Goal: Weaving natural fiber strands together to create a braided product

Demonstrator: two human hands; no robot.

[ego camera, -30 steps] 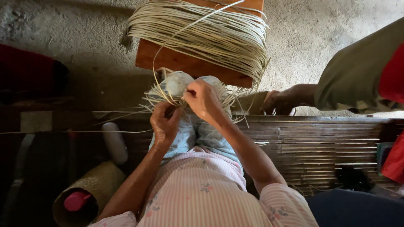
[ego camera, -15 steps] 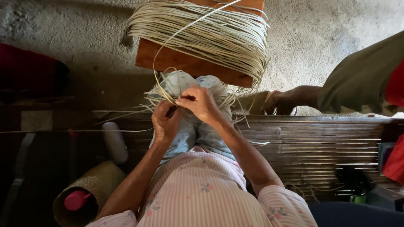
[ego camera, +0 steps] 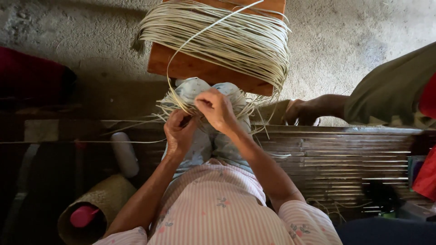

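Your right hand [ego camera: 217, 109] pinches a thin pale cane strip [ego camera: 172, 86] and your left hand [ego camera: 178, 131] closes on the small woven start [ego camera: 181, 105] over your knees, though the fingers hide the exact hold. The strips look light, springy and kink-prone, so hold near the weave. Beyond lie the coil [ego camera: 222, 36] on a wooden stool [ego camera: 190, 68], the slatted bamboo platform [ego camera: 345, 154] and concrete floor [ego camera: 345, 36].

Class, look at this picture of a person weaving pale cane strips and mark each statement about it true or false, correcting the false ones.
1. Both hands, left hand and right hand, work over the knees on the woven cane piece. True.
2. The bundle of cane strips lies on a metal tray. False: it rests on a wooden stool.
3. The woven basket at lower left holds a pink object. True.
4. Nobody else is in view. False: another person's hand shows at right.
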